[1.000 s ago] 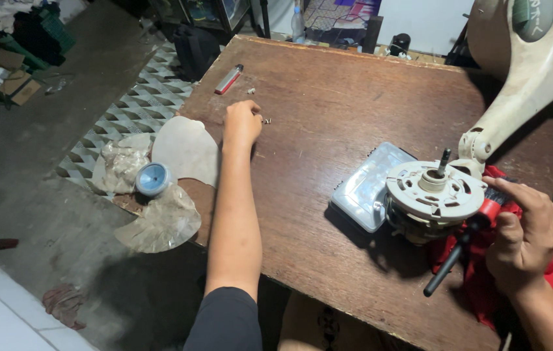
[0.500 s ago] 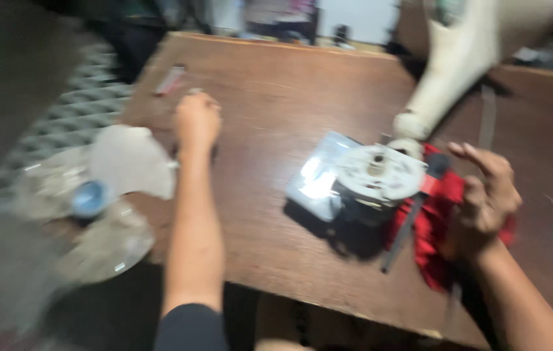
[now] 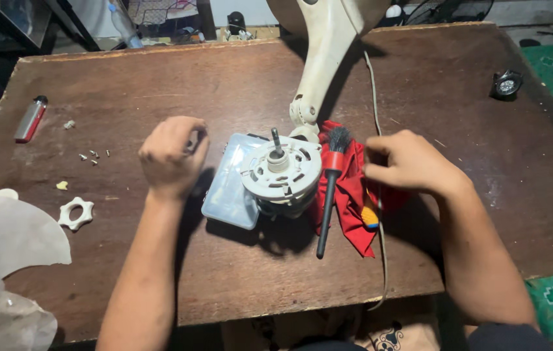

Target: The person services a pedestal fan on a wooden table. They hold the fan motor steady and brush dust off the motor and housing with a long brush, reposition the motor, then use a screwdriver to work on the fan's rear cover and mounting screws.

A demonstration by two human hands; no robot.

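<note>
My left hand (image 3: 172, 155) is curled into a fist over the brown wooden table (image 3: 224, 84), just left of a clear plastic box (image 3: 226, 190); nothing shows between its fingers. A white fan motor (image 3: 283, 174) with an upright shaft sits partly on that box. My right hand (image 3: 405, 164) rests palm down on a red cloth (image 3: 348, 195), holding nothing. A brush (image 3: 328, 195) with a black handle and red collar lies loose on the cloth between the motor and my right hand.
A cream fan stand (image 3: 322, 58) leans in from the back, its cable (image 3: 376, 117) running to the front edge. On the left are a lighter (image 3: 31, 118), small screws (image 3: 93, 156), a white ring nut (image 3: 76, 213) and a translucent fan blade (image 3: 3, 234). A small black round part (image 3: 506, 83) lies far right.
My left hand pulled back from the screws toward the motor, now in a fist. My right hand let go of the brush, which now lies on the red cloth. The view shifted right.
</note>
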